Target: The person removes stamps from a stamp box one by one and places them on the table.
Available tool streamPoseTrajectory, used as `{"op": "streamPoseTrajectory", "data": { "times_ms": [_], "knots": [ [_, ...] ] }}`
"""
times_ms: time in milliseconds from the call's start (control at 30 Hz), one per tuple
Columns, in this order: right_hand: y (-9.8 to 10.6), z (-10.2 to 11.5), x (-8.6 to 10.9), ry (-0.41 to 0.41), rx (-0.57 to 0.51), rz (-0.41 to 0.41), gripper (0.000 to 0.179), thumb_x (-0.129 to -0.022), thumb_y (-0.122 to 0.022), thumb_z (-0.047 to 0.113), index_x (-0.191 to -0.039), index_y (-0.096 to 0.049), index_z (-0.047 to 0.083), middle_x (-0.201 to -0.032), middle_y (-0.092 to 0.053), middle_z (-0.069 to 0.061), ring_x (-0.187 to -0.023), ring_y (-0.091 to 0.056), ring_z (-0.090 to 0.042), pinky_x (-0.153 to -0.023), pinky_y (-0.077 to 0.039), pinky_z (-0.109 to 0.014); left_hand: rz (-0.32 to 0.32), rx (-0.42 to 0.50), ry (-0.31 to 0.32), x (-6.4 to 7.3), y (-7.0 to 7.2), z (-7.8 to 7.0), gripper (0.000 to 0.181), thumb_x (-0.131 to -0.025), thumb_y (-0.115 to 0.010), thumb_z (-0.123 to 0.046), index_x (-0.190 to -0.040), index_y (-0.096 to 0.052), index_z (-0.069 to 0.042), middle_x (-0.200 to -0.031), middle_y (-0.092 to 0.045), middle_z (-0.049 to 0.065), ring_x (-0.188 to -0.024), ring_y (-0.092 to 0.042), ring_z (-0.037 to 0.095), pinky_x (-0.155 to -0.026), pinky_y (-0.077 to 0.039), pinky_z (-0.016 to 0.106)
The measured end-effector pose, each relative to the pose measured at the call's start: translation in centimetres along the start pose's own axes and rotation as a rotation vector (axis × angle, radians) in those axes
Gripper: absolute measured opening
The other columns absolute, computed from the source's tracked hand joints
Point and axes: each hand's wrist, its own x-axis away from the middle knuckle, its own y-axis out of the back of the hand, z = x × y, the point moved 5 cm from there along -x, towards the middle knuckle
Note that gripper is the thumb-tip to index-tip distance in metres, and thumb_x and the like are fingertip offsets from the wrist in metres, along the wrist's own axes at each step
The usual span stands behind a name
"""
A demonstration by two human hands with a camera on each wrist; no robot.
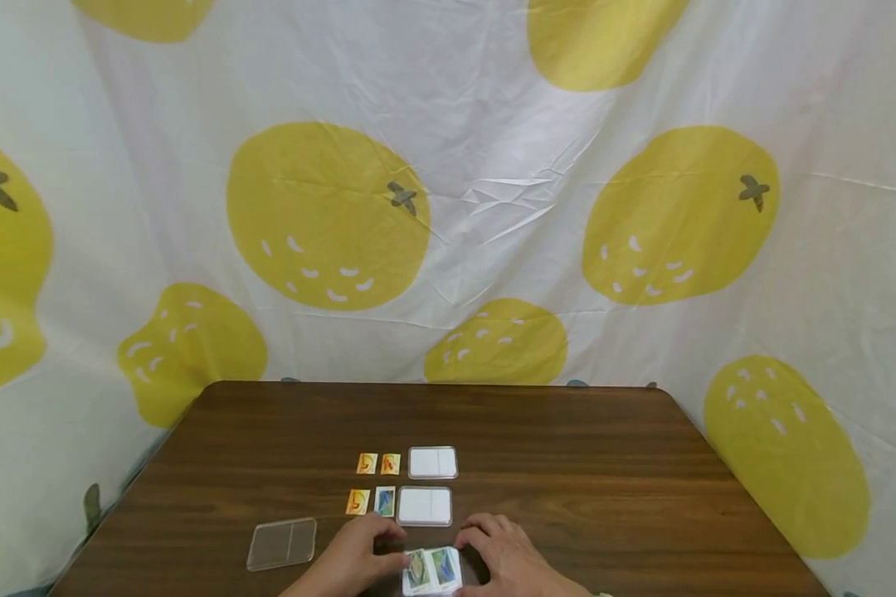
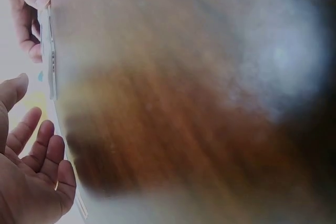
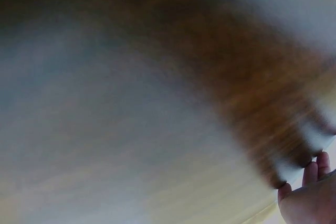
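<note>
In the head view a small clear plastic case (image 1: 432, 572) with two stamp-like pictures lies at the table's near edge, between the two hands. My right hand (image 1: 509, 557) holds its right side between thumb and fingers; the left wrist view shows this grip edge-on at the case (image 2: 52, 59). My left hand (image 1: 360, 554) is at the case's left side, thumb near its edge. In the left wrist view the left hand (image 2: 37, 174) has loosely bent fingers with nothing between them. Only part of the right hand (image 3: 310, 198) shows in the right wrist view.
Beyond the hands lie two closed cases with white inserts, a far one (image 1: 433, 463) and a nearer one (image 1: 425, 506). Left of them are three orange stamp-like pieces (image 1: 357, 502) and a blue one (image 1: 385, 501). A transparent case part (image 1: 282, 544) lies left on the brown table (image 1: 605, 497).
</note>
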Motion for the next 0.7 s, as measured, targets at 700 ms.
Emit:
{"op": "streamPoseTrajectory", "data": {
  "times_ms": [700],
  "knots": [
    [0.08, 0.10, -0.01, 0.018, 0.021, -0.021, 0.051, -0.084, -0.068, 0.060, -0.118, -0.059, 0.022, -0.130, -0.051, -0.004, -0.116, -0.048, -0.026, -0.093, -0.039, -0.059, 0.004, -0.079, 0.046, -0.44, -0.24, 0.02, 0.013, -0.080, -0.082, -0.025, -0.079, -0.074, -0.014, -0.074, -0.062, -0.017, -0.072, -0.054, 0.000, -0.063, -0.046, 0.027]
  ]
}}
